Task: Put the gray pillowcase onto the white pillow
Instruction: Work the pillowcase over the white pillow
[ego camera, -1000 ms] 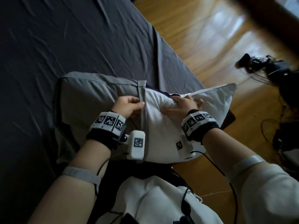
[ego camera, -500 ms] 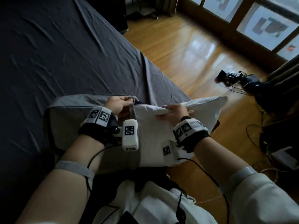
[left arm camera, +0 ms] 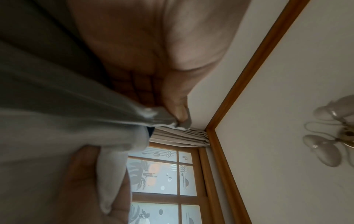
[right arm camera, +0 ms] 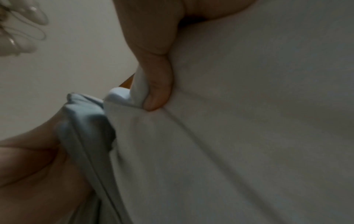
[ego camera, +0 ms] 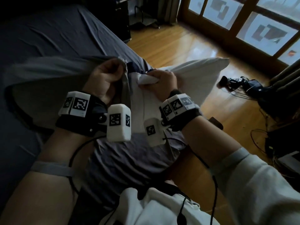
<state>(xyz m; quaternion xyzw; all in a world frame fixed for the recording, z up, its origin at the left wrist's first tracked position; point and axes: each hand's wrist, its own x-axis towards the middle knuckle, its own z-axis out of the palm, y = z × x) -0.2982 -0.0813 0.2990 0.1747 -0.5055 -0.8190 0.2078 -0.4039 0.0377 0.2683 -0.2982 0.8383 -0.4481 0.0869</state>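
Note:
The white pillow [ego camera: 191,75] is lifted off the bed, its left half inside the gray pillowcase [ego camera: 42,73], its right end bare and pointing toward the window. My left hand [ego camera: 105,77] grips the pillowcase's open hem [left arm camera: 164,118] between thumb and fingers. Close to its right, my right hand [ego camera: 160,80] clutches a bunched fold of the pillow's upper edge. In the right wrist view the thumb [right arm camera: 157,91] presses into the white pillow [right arm camera: 249,121], with the gray hem [right arm camera: 86,121] held beside it. The pillow's covered end is hidden.
A bed with a dark gray sheet [ego camera: 48,34] fills the left. Wooden floor [ego camera: 186,46] lies to the right, with a tangle of cables and black devices [ego camera: 243,83] near the window frames [ego camera: 243,17]. My white garment [ego camera: 162,208] is at the bottom.
Both hands have lifted the pillow and case up off the bed toward me. The right hand went from resting on the pillow to clutching a fold of it.

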